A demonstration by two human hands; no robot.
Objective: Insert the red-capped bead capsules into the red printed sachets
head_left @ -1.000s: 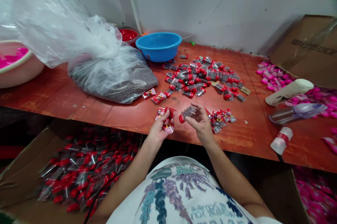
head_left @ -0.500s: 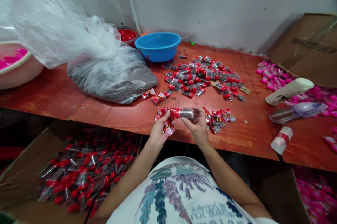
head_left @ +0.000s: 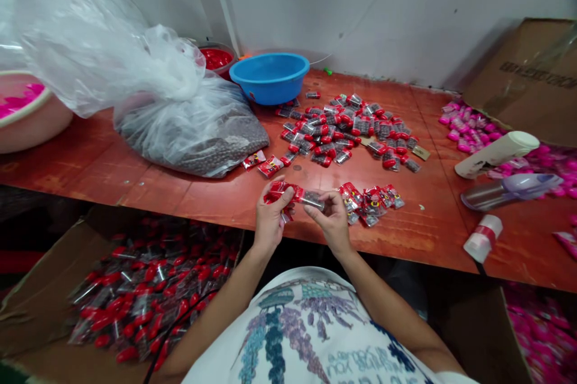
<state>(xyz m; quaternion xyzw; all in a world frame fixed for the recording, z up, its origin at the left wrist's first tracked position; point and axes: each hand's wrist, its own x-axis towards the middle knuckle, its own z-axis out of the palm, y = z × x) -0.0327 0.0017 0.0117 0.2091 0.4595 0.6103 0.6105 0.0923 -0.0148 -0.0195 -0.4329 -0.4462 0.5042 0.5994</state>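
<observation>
Here, the left hand grips a few red printed packets between thumb and fingers, just above the near edge of the reddish counter. The right hand pinches a small clear bottle near its right end. The bottle lies sideways between the two hands, its dark contents showing, and its left end meets the packets (whether it sits inside one, I cannot tell).

Just right of that hand, a loose group of filled packets rests on the counter. Farther back spreads a heap of red-capped bottles, with a blue basin behind and to its left. Two loose packets lie beside a tied plastic bag, which bulges with dark beads.

Well to the right stand or lean a pale tumbler and a purple-lidded cup, near a white roll banded in red. Below, at left, a cardboard box holds more red-and-clear pieces.
</observation>
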